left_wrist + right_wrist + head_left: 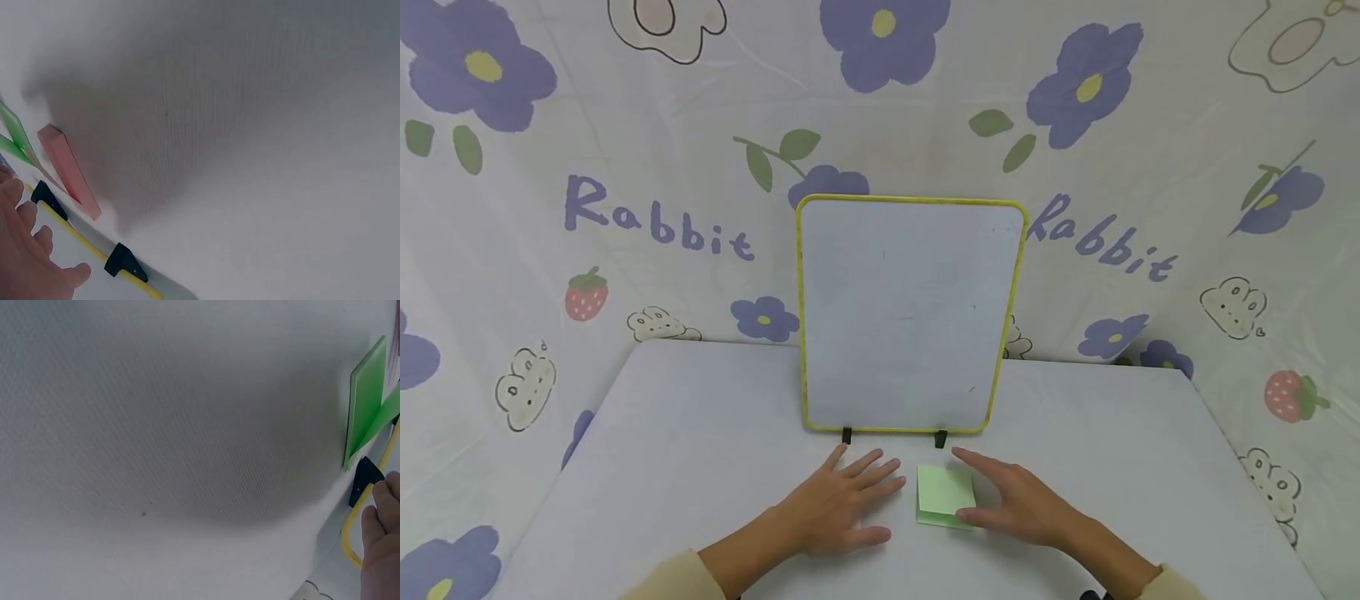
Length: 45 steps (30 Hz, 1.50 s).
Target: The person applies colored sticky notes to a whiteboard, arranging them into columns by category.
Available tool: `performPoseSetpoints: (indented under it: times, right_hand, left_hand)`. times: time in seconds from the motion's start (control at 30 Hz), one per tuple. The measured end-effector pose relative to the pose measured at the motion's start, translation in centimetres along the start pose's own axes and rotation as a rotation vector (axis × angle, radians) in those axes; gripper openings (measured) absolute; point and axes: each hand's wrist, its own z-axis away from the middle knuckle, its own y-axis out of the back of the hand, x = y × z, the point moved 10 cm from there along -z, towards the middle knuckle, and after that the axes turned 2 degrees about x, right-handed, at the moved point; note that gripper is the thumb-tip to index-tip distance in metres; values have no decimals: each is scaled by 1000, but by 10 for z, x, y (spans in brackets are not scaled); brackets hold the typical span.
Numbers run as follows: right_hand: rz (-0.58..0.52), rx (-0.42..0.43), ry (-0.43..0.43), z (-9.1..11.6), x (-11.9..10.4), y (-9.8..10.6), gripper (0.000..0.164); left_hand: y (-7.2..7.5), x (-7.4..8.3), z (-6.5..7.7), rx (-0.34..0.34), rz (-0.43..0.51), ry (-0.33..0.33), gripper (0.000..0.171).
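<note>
A pad of light green sticky notes (945,490) lies on the table between my hands. Its top sheet stands up at an angle from the rest, plainest in the right wrist view, where the green pad (365,394) forms a V. My right hand (1026,504) is beside the pad, thumb tip over its near right corner and fingers stretched forward. My left hand (838,508) hovers palm down left of the pad, fingers spread, holding nothing. A pink block (70,172), like another pad seen edge-on, shows near the left hand in the left wrist view; the head view hides it.
Just beyond the hands, a whiteboard (906,317) with a yellow frame stands upright on two black feet (941,439). The white table (700,433) reaches back to a cloth backdrop (700,125) printed with flowers, rabbits and strawberries.
</note>
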Motion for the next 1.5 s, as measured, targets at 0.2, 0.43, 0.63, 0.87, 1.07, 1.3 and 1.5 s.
performPoseSetpoints:
  times: [0.2,0.43,0.63,0.87,1.07,1.3,1.5]
  right_hand:
    - [9,-26,40,0,-2,-6,80]
    - [5,-27,58,0,0,-10,76]
    - [5,-33,66,1,2,-14,70]
    - [-7,-27,87,1,-1,-13,61]
    - [-47,-21,82,0,2,-12,60]
    - [-65,-23,66,-2,7,-13,54]
    - [-109,-12,46,-4,8,-11,33]
  left_hand:
    - [-7,8,-1,-20,44,-35,66]
    - [-9,16,-2,-8,37,-63,65]
    - [-10,23,-2,-10,32,-88,66]
    - [-15,27,-2,-22,40,-110,66]
    - [-16,26,-3,-23,29,-107,66]
    - [-15,27,-4,-38,32,-98,66]
    - [-13,28,-4,-31,21,-100,64]
